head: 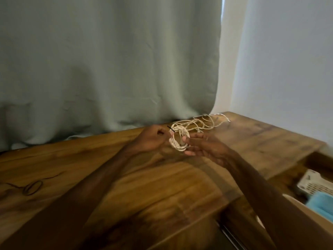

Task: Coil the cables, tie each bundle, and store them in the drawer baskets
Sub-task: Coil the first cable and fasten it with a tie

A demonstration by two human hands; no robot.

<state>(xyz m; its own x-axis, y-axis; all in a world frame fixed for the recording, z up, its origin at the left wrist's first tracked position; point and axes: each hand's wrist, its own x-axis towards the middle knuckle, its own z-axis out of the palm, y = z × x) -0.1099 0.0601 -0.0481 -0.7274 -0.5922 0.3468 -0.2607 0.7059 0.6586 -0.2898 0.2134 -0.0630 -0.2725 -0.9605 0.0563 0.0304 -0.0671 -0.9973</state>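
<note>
A coiled white cable bundle [177, 139] hangs above the wooden table [162, 186] between my two hands. My right hand [203, 147] holds the coil's right side with thumb and fingers. At the coil's upper left, my left hand [152, 138] pinches a thin black tie [171, 129] that crosses the bundle. Behind them a loose white cable [203, 121] lies in wide loops on the table near the curtain. The frame is blurred.
A dark cable [32, 187] with a loop lies at the table's left. At the right, below the table's edge, an open drawer holds a white perforated basket [313, 184] and something light blue [322, 202]. A grey-green curtain [108, 69] hangs behind the table.
</note>
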